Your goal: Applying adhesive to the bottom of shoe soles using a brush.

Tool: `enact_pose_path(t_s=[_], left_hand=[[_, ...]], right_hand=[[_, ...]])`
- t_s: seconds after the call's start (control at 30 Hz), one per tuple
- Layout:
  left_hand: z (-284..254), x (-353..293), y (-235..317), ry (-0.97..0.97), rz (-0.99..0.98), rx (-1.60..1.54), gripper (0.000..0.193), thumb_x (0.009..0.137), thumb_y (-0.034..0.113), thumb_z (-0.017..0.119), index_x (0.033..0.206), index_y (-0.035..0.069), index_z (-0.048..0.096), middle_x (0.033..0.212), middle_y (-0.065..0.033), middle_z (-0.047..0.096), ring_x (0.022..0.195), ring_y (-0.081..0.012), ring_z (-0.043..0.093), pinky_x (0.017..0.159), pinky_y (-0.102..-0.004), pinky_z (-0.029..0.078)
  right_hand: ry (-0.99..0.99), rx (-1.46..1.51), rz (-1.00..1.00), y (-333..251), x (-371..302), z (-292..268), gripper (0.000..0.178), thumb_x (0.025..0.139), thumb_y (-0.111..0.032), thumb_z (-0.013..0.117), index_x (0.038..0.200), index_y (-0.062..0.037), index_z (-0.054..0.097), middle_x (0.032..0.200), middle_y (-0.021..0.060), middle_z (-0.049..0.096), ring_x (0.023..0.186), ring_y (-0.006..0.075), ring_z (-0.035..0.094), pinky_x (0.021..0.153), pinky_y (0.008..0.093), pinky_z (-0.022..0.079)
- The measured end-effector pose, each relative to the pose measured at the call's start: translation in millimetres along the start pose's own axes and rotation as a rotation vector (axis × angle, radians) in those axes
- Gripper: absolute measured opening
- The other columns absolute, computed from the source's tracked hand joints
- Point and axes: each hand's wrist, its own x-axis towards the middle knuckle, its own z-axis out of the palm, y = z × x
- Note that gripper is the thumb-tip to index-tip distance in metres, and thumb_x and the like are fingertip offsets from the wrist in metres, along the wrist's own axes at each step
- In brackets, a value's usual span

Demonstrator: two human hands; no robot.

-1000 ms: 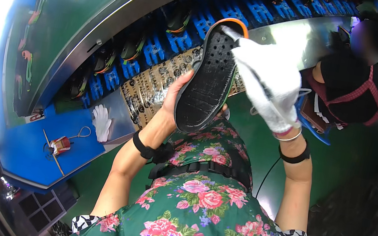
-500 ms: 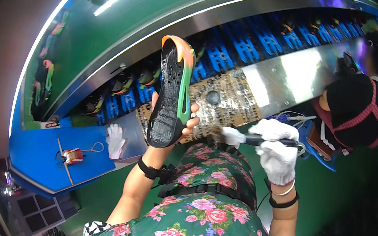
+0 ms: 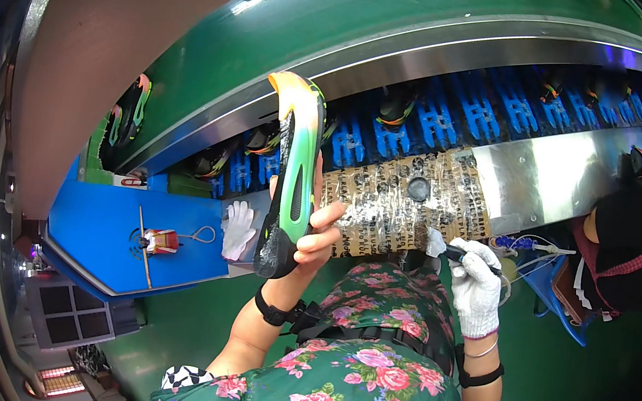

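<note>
My bare left hand (image 3: 316, 243) is wrapped round the heel half of a shoe sole (image 3: 302, 143), which stands nearly upright with its toe pointing away from me. Its side wall, fading from orange to green above a black heel, is turned toward view. Only a narrow strip of the glossy black inner face shows at its left edge. In a white knit glove, my right hand (image 3: 477, 286) grips the black handle of a brush (image 3: 437, 244). The pale bristle end points left, apart from the sole, by the near edge of a tape-covered work surface (image 3: 391, 182).
A round black lid-like thing (image 3: 419, 188) lies on that surface. Beyond runs a conveyor with blue racks (image 3: 433, 126) carrying several soles. On the left, a blue table (image 3: 94, 228) holds a small red roll; a white glove (image 3: 237, 229) lies beside it. A co-worker (image 3: 638, 242) sits at right.
The sole has turned from showing its black inner face to showing its coloured side wall. My right hand and the brush have drawn away from the sole. The whole view has shifted.
</note>
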Motion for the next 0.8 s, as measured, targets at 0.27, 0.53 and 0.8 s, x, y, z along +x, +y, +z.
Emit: enact_pose_path(t_s=[0.27,0.53,0.8], left_hand=[[31.6,-16.0,34.0,0.103,0.046,0.301,0.076,0.100,0.062,0.050,0.162,0.041,0.013,0.130,-0.0194,0.042,0.093,-0.0344,0.055,0.070,-0.0405,0.059],[113.5,5.0,176.6,0.198,0.448,0.565,0.100,0.092,0.055,0.067,0.161,0.004,0.013,0.159,-0.0271,0.021,0.127,-0.0406,0.048,0.091,-0.0444,0.059],[115.8,-32.6,196.6,0.819,0.981,1.064,0.059,0.097,0.027,0.068,0.141,-0.006,0.048,0.138,-0.0245,0.050,0.127,-0.0393,0.054,0.107,-0.0466,0.050]], right_hand=[[-0.037,-0.008,0.025,10.2,9.2,7.3,0.023,0.085,0.004,0.067,0.107,0.0056,0.070,0.110,0.0238,0.073,0.079,0.0199,0.071,0.070,0.0259,0.058],[-0.015,-0.218,0.044,23.0,24.8,11.6,0.022,0.085,0.002,0.069,0.106,0.0051,0.072,0.106,0.0184,0.075,0.073,0.0144,0.067,0.066,0.0235,0.054],[-0.032,-0.258,0.089,38.6,36.2,4.9,0.024,0.084,0.001,0.071,0.108,0.0054,0.072,0.103,0.0164,0.076,0.073,0.0132,0.065,0.065,0.0228,0.052]])
